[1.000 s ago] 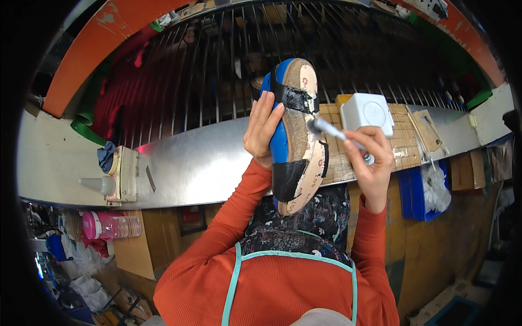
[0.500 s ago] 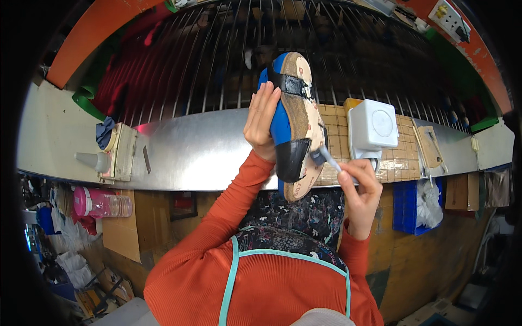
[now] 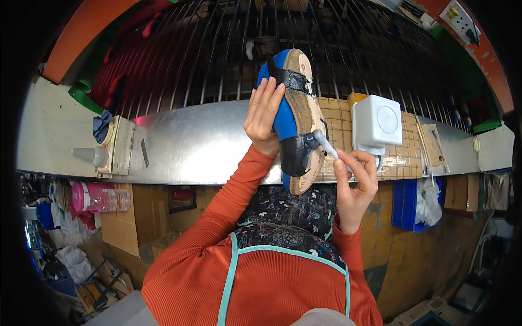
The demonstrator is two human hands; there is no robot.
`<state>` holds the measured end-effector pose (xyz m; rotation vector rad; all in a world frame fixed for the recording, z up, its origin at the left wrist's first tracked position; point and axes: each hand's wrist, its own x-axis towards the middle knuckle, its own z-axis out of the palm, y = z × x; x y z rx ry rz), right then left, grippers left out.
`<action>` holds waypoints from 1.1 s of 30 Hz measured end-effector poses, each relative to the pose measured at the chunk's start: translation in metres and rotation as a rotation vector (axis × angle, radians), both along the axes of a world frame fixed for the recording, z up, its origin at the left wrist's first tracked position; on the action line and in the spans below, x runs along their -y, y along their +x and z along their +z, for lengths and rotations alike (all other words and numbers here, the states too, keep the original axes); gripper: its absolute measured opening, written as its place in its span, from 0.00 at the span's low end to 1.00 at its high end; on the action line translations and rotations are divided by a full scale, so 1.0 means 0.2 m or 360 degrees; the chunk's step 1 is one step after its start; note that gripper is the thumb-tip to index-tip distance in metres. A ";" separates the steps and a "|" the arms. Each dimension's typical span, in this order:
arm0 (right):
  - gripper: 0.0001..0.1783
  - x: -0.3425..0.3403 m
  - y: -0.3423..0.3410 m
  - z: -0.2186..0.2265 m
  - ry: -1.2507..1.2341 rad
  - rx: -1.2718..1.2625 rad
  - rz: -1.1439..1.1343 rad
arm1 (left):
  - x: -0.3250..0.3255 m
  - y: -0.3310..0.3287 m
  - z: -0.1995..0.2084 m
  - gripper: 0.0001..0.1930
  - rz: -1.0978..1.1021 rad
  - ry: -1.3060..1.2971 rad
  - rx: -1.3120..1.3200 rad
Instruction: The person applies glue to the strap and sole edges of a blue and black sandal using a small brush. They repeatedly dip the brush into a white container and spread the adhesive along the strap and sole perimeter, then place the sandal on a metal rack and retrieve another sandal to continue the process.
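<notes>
My left hand (image 3: 263,118) holds a blue shoe last (image 3: 284,120) with a sandal upper and sole on it. The sole side, cork-brown with a pale tan layer (image 3: 315,108), is turned up and to the right. Two black straps (image 3: 296,157) wrap over its edge, their surface shiny in places. Between the thumb and fingers of my right hand (image 3: 354,182) is a slim pale grey stick (image 3: 327,145), shaped like a brush handle. Its far end meets the lower strap's edge on the sole; I cannot make out the tip itself.
A white square-topped container (image 3: 378,120) stands on a tan gridded board (image 3: 340,111) at right. The metal bench (image 3: 185,146) borders a rack of dark bars (image 3: 217,60). At left are a white nozzle-shaped piece (image 3: 89,156) and a thin blade (image 3: 144,152). A blue bin (image 3: 405,204) sits below.
The stick's far end has moved up along the sole to the lower strap's edge. The strap end there now lies against the sole. The last has shifted slightly.
</notes>
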<state>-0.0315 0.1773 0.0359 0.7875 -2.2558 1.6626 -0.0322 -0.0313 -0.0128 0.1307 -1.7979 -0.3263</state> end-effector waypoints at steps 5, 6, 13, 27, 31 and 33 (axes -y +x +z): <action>0.11 0.02 -0.04 0.02 0.0072 -0.0225 -0.0094 | 0.01 0.01 0.00 0.30 -0.0007 -0.0016 -0.0010; 0.11 0.01 -0.05 0.02 0.0084 -0.0270 -0.0091 | 0.02 0.01 0.00 0.30 -0.0008 -0.0015 -0.0012; 0.13 -0.04 -0.07 -0.01 0.0088 -0.0219 0.0145 | 0.01 0.00 0.02 0.27 -0.0069 0.0095 0.0031; 0.12 -0.08 -0.09 -0.02 -0.0115 -0.0239 0.0362 | 0.00 -0.04 0.08 0.30 -0.0196 0.0280 0.0122; 0.09 -0.01 -0.14 0.00 -0.0200 -0.0148 0.0056 | -0.01 -0.04 0.10 0.32 -0.0251 0.0355 0.0206; 0.09 -0.01 -0.12 0.00 -0.0191 -0.0009 0.0114 | -0.01 -0.05 0.10 0.33 -0.0235 0.0388 0.0277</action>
